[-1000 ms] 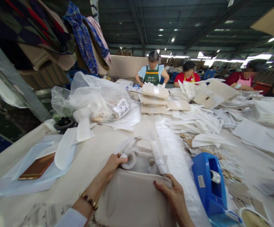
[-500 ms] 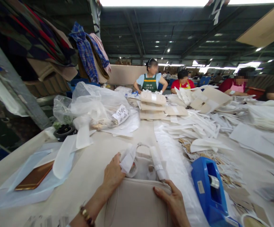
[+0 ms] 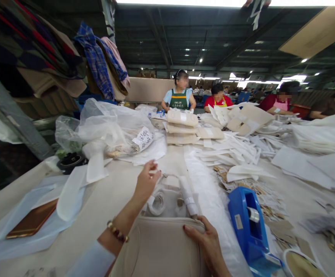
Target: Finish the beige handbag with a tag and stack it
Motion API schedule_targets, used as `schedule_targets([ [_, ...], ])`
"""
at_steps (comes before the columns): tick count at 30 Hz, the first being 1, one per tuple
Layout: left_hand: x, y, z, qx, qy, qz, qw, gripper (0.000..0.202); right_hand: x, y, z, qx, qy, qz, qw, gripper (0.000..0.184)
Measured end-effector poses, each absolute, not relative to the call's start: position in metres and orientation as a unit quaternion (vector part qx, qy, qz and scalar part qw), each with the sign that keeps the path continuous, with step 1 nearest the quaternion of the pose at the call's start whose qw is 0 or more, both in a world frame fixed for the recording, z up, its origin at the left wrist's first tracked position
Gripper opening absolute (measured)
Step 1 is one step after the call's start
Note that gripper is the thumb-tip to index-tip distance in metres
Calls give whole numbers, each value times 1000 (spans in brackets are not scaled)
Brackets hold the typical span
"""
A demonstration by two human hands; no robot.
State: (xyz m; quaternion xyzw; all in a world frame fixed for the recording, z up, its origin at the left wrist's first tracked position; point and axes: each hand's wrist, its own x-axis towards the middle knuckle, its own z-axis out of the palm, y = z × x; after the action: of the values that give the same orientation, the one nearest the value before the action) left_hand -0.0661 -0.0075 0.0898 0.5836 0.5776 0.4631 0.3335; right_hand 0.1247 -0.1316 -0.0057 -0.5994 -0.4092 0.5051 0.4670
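A beige handbag [image 3: 158,246] lies flat on the table right in front of me. My right hand [image 3: 206,240] grips its upper right edge, fingers curled over the rim. My left hand [image 3: 146,180] is lifted above the bag's top and pinches a thin white strip of wrapping near the handle [image 3: 170,177]. The bag's handle and straps are wound in white paper, with a rolled strap [image 3: 156,202] and a wrapped tube [image 3: 187,195] lying just past the bag's top.
A blue tape dispenser [image 3: 250,227] stands to the right. A brown flat case [image 3: 31,222] lies on plastic at left. Clear plastic bags [image 3: 109,123], stacked wrapped bags [image 3: 181,127] and white paper sheets [image 3: 237,150] cover the far table. Several workers sit opposite.
My left hand has let go of the rolled strap and risen, pulling a white strip up and away from the bag. The right hand stays on the bag's edge.
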Motion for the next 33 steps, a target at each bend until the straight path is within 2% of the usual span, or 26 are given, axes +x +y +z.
schedule_targets([
  [4,-32,-45,62,668,575,303,362,8,122,-133,-4,-603,-406,492,480,42],
  [11,-4,-40,47,651,590,184,440,20,124,-133,-10,-606,-414,488,472,44],
  [16,-7,-38,47,609,572,179,519,5,127,-132,-21,-604,-420,489,469,43],
  [18,-8,-39,47,598,572,183,531,5,127,-132,-23,-602,-417,492,470,43],
  [26,-13,-45,49,616,570,225,495,12,125,-135,-16,-612,-424,474,470,45],
  [33,-15,-44,39,621,559,256,486,11,124,-134,-17,-609,-416,482,473,45],
])
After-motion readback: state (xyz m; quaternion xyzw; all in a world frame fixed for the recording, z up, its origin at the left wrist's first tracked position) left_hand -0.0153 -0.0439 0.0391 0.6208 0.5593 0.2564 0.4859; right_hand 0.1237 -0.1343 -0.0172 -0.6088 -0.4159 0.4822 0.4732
